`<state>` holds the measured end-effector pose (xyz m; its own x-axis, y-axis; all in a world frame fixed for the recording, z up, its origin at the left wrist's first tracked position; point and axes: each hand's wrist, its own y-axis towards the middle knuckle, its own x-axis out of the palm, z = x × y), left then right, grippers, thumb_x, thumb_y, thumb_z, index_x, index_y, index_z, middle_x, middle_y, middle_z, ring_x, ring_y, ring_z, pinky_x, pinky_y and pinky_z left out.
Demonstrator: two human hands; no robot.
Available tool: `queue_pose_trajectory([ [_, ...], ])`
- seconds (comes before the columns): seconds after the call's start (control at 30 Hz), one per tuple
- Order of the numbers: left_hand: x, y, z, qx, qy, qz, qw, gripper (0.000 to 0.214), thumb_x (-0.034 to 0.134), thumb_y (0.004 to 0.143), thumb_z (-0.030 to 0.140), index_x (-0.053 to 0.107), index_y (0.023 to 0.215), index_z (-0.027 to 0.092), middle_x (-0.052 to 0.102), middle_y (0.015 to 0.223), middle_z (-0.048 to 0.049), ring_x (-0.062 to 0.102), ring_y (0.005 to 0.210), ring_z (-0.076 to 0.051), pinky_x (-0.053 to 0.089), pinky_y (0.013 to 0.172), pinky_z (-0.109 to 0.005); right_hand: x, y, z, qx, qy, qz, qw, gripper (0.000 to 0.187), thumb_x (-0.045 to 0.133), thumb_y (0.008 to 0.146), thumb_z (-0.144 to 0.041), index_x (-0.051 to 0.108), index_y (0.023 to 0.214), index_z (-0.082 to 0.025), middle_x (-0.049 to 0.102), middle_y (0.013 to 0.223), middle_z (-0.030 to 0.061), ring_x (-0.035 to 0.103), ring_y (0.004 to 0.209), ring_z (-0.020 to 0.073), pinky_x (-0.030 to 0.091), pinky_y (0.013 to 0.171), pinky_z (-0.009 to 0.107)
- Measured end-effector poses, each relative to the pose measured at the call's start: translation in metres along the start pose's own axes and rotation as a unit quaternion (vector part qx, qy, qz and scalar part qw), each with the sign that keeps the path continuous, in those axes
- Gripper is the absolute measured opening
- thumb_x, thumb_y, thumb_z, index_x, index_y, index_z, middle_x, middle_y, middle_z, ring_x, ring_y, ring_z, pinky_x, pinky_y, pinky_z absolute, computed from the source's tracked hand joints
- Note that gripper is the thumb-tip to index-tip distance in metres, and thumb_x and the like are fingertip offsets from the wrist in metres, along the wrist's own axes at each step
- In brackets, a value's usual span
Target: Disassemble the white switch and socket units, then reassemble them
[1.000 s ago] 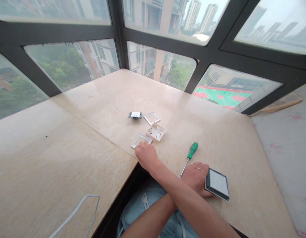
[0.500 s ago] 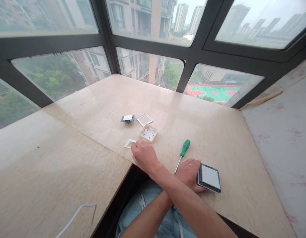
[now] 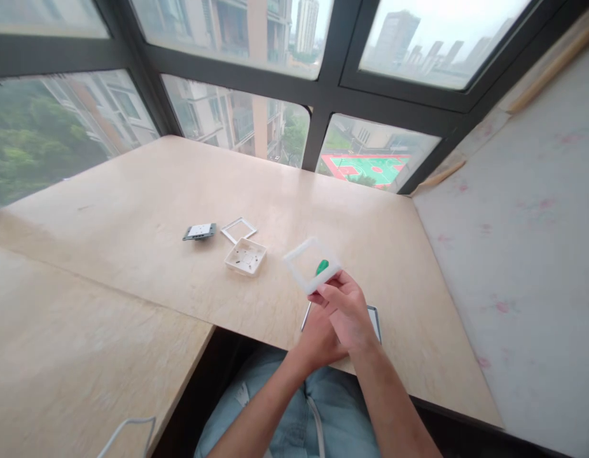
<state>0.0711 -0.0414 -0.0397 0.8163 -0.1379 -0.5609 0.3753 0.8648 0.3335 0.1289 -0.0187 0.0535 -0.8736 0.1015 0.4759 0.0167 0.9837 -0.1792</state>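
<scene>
My right hand [image 3: 345, 308] pinches a white plastic frame [image 3: 301, 285] by its near right corner, held up above the tabletop. Below it lies my left hand [image 3: 318, 337], crossed by the right wrist, its fingers largely hidden. It is at the wall switch [image 3: 374, 321], a white panel with a dark grey rim, of which only the right part shows. A screwdriver's green handle [image 3: 322, 266] appears through the frame's opening; its metal shaft runs down towards my left hand.
On the tabletop to the left stand a white open mounting box [image 3: 245, 257], a second white frame [image 3: 238, 229] and a socket module [image 3: 200, 231]. A white cable [image 3: 130, 422] lies at lower left. Windows close the far side, a papered wall [image 3: 504, 254] the right.
My right hand has picked up the white frame near the mounting box and carried it right, over the screwdriver. My left hand stays by the wall switch. The view has turned right.
</scene>
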Motion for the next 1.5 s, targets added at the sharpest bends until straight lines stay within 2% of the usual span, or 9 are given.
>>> queue_pose_trajectory([
  [0.1, 0.000, 0.004, 0.000, 0.044, -0.019, -0.028, 0.998, 0.055, 0.070, 0.080, 0.033, 0.056, 0.131, 0.018, 0.065, 0.129, -0.0119, 0.059, 0.124, -0.036, 0.050, 0.106, -0.052, -0.029, -0.017, -0.007, -0.007, 0.045, 0.055, 0.997, 0.030, 0.091, 0.062, -0.026, 0.073, 0.086, -0.020, 0.075, 0.081, -0.0011, 0.070, 0.074, 0.0122, 0.061, 0.067, 0.021],
  [0.27, -0.002, 0.006, -0.003, 0.052, -0.030, -0.037, 0.998, 0.059, 0.071, 0.082, 0.037, 0.049, 0.135, 0.022, 0.060, 0.135, -0.0133, 0.055, 0.129, -0.033, 0.045, 0.109, -0.054, -0.063, -0.045, -0.004, -0.007, 0.079, 0.127, 0.989, 0.028, 0.092, 0.061, -0.024, 0.076, 0.084, -0.021, 0.077, 0.089, 0.0014, 0.071, 0.079, 0.0143, 0.062, 0.068, 0.022],
  [0.4, -0.006, 0.008, 0.001, 0.041, -0.031, -0.050, 0.997, 0.066, 0.073, 0.082, 0.040, 0.043, 0.138, 0.020, 0.058, 0.137, -0.0143, 0.053, 0.132, -0.032, 0.043, 0.111, -0.051, -0.080, -0.064, -0.001, 0.008, 0.105, 0.168, 0.980, 0.028, 0.091, 0.060, -0.021, 0.076, 0.084, -0.021, 0.076, 0.087, 0.0005, 0.070, 0.076, 0.0138, 0.061, 0.066, 0.022],
  [0.6, -0.003, 0.007, -0.002, 0.033, -0.012, -0.060, 0.998, 0.074, 0.076, 0.079, 0.054, 0.044, 0.137, 0.020, 0.057, 0.138, -0.0161, 0.052, 0.132, -0.034, 0.043, 0.111, -0.053, -0.099, -0.075, -0.006, 0.016, 0.096, 0.175, 0.980, 0.030, 0.087, 0.066, -0.023, 0.076, 0.094, -0.022, 0.074, 0.091, 0.0014, 0.064, 0.074, 0.0114, 0.055, 0.060, 0.019],
  [0.8, -0.001, 0.002, -0.011, 0.030, -0.001, -0.076, 0.997, 0.101, 0.081, 0.070, 0.060, 0.034, 0.148, 0.018, 0.050, 0.147, -0.0216, 0.047, 0.138, -0.040, 0.039, 0.114, -0.059, -0.119, -0.072, -0.012, 0.020, 0.040, 0.183, 0.982, 0.032, 0.087, 0.065, -0.028, 0.077, 0.094, -0.019, 0.073, 0.088, 0.0035, 0.056, 0.065, 0.0095, 0.047, 0.053, 0.018],
  [1.0, -0.012, -0.003, -0.010, -0.004, -0.073, -0.095, 0.993, 0.113, 0.082, 0.071, 0.059, 0.017, 0.158, 0.025, 0.035, 0.160, -0.0191, 0.037, 0.146, -0.038, 0.034, 0.118, -0.060, -0.136, -0.069, -0.017, 0.048, -0.055, 0.182, 0.981, 0.038, 0.088, 0.063, -0.034, 0.079, 0.096, -0.018, 0.074, 0.083, 0.0048, 0.055, 0.064, 0.0122, 0.042, 0.052, 0.022],
  [1.1, -0.017, -0.003, -0.007, -0.010, -0.112, -0.097, 0.989, 0.111, 0.082, 0.073, 0.057, 0.017, 0.159, 0.029, 0.032, 0.162, -0.0159, 0.036, 0.147, -0.037, 0.032, 0.119, -0.060, -0.142, -0.068, -0.019, 0.070, -0.102, 0.160, 0.979, 0.038, 0.087, 0.065, -0.036, 0.079, 0.098, -0.019, 0.074, 0.084, 0.0046, 0.054, 0.060, 0.0114, 0.042, 0.053, 0.025],
  [1.3, -0.015, -0.002, -0.008, 0.008, -0.122, -0.097, 0.988, 0.094, 0.080, 0.078, 0.048, 0.031, 0.155, 0.027, 0.043, 0.155, -0.0151, 0.041, 0.144, -0.034, 0.034, 0.119, -0.056, -0.149, -0.062, -0.019, 0.064, -0.166, 0.144, 0.973, 0.042, 0.084, 0.070, -0.039, 0.078, 0.106, -0.019, 0.074, 0.084, 0.0035, 0.053, 0.059, 0.0109, 0.043, 0.056, 0.026],
  [1.5, -0.012, -0.003, -0.010, -0.012, -0.119, -0.093, 0.989, 0.090, 0.078, 0.081, 0.045, 0.030, 0.155, 0.026, 0.043, 0.155, -0.0160, 0.043, 0.143, -0.033, 0.036, 0.118, -0.056, -0.153, -0.064, -0.017, 0.027, -0.262, 0.186, 0.947, 0.043, 0.082, 0.069, -0.040, 0.077, 0.106, -0.020, 0.072, 0.087, 0.0040, 0.063, 0.072, 0.0178, 0.050, 0.061, 0.030],
])
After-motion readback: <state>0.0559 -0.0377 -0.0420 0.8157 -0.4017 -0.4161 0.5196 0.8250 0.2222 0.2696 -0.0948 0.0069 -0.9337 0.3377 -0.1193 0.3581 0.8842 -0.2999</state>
